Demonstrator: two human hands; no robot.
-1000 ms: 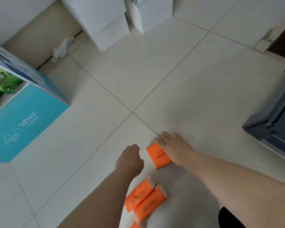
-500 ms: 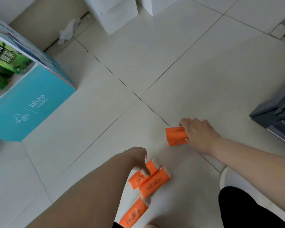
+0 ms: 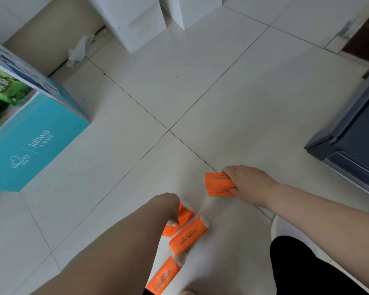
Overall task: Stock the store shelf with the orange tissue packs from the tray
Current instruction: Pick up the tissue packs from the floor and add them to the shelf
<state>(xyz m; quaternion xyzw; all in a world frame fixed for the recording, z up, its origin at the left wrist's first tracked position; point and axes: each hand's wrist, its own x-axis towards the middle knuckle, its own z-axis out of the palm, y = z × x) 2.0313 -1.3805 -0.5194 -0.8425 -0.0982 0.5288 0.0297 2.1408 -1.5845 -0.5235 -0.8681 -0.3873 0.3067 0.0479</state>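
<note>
1. The right grip was curled round one end of an orange pack, fingers over the top edge and thumb under, the pack tipped up on its side.
2. The left grip, a little nearer the body than the right, was bent down over a second pack, with one fingertip showing on its face. The rest of the fingers were hidden behind the wrist, so how firm the hold was could not be told.
3. Just beside the left grip on the body side lay a third pack, touching the second, and nearer still a fourth pack. Both were loose on a white surface, likely the tray.
4. The tiled floor spread out beyond both grips. A teal box stood well off to the left grip's side and a grey bin off to the right grip's side.
5. No shelf was in view.
6. The step in hand looked like picking up, one pack to each grip.
7. The next move called for lifting both packs clear, then turning to find the shelf and setting them on it. The two loose packs remained for another trip.
</note>
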